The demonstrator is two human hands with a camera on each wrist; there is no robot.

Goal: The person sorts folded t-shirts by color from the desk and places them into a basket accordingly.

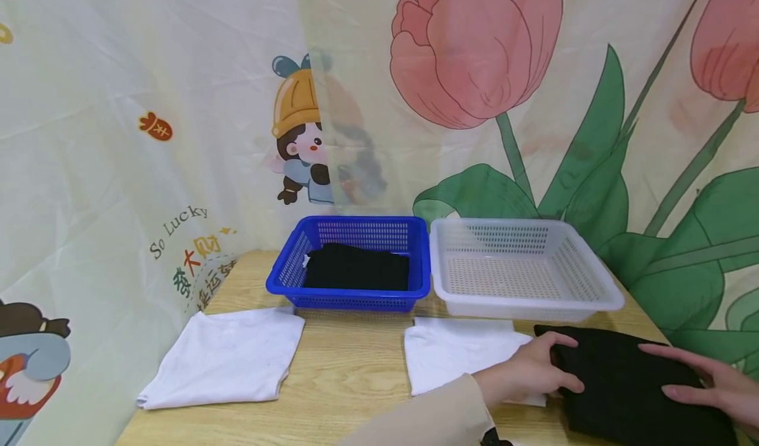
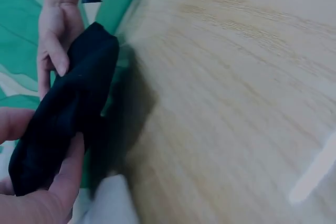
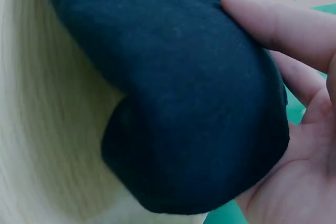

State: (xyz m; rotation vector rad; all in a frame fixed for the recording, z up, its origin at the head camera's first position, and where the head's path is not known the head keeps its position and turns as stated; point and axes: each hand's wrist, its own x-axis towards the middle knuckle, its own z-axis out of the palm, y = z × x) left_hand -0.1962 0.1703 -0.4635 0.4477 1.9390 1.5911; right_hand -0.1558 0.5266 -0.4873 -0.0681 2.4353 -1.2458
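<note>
A folded black garment (image 1: 628,383) is at the right end of the table, held between both hands. My left hand (image 1: 530,369) grips its left edge, with thumb and fingers on opposite sides of the cloth. On the right edge, my right hand (image 1: 711,383) holds the fabric between thumb and fingers. The left wrist view shows the garment (image 2: 79,93) as a thick, narrow bundle raised over the tabletop. In the right wrist view its rounded folded end (image 3: 194,129) lies against the right palm. A folded white garment (image 1: 459,354) lies just left of it, partly behind my left forearm.
At the back of the wooden table (image 1: 344,367) stand a blue basket (image 1: 350,299) with folded black cloth (image 1: 358,268) inside and a white basket (image 1: 528,306) beside it. Another folded white garment (image 1: 228,357) lies at the left. A printed curtain (image 1: 207,103) hangs close behind.
</note>
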